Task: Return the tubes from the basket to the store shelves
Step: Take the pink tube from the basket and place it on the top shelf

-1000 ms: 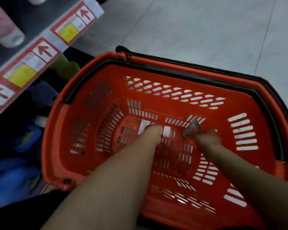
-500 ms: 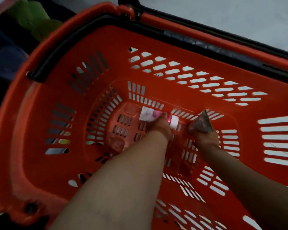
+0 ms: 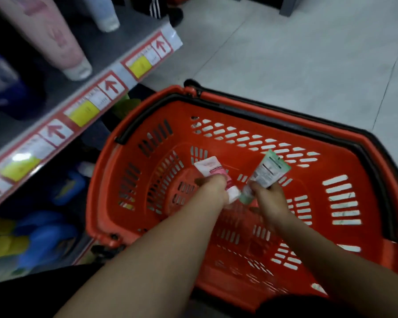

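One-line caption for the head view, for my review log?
Over the red basket, the left hand holds a pink-and-white tube and the right hand a green-and-white tube, beside the store shelf.

Grey tiled floor (image 3: 285, 53), red-arrow price labels (image 3: 112, 86), blurred blue items (image 3: 46, 239), striped trouser leg (image 3: 155, 6)

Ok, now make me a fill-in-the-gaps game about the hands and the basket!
1. The left hand grips the left tube, which is white and ____.
2. The right hand grips the right tube, which is pale ____.
3. Over the basket, the hands hold ____ tubes altogether.
4. The arrows along the shelf edge are ____.

Missing words: pink, green, two, red.
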A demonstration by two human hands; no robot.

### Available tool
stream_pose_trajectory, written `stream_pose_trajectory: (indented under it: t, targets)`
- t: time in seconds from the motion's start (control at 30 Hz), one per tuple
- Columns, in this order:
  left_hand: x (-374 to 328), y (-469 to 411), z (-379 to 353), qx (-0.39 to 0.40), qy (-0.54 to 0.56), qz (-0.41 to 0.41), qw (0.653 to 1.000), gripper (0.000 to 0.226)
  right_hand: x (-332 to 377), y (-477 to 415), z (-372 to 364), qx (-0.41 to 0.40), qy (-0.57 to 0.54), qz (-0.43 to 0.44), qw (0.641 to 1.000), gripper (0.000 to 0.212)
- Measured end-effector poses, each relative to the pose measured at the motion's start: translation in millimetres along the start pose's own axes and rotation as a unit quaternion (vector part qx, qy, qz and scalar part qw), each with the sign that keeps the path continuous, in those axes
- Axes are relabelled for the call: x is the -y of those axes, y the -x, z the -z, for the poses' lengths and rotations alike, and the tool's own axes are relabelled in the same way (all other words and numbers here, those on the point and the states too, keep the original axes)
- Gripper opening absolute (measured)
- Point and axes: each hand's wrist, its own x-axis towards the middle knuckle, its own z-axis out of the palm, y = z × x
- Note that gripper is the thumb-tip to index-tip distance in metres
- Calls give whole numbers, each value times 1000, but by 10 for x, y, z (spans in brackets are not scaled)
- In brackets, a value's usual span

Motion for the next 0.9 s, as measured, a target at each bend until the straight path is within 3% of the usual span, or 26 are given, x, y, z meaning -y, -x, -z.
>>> stream_pose_trajectory:
  t: [0.07, 0.17, 0.3, 0.43, 0.53, 0.63, 0.77, 0.83, 0.9]
  targets:
    - [-102, 672, 180, 73, 58, -32, 995, 26, 244, 154, 33, 54, -10, 9, 998, 28]
    - [-171, 1234, 475, 94, 85, -121, 985, 32, 560, 484, 126, 139, -68, -24, 988, 25]
    - [-157, 1830, 879, 136, 45, -226, 964, 31, 928, 943, 272, 217, -147, -47, 964, 28]
    - [-123, 2441, 1301, 147, 49, -328, 932, 31, 1347, 1468, 329, 341, -274, -66, 897, 37]
    - [-53, 2901, 1633, 160, 48, -400, 901, 32, 1700, 1810, 257, 429, -275, -11, 860, 43]
    - [27, 3301, 1972, 155, 39, -474, 866, 36, 2079, 2241, 55, 563, -255, 12, 786, 45]
    - [30, 3902, 2444, 112, 59, -568, 813, 25, 2495, 2867, -289, 499, -148, 147, 841, 59]
    - [21, 4210, 2685, 91, 69, -603, 790, 23, 2645, 3211, -504, 501, -103, 210, 833, 47]
    - [-6, 4453, 2904, 60, 79, -639, 763, 25, 2751, 3408, -704, 477, -74, 268, 834, 50]
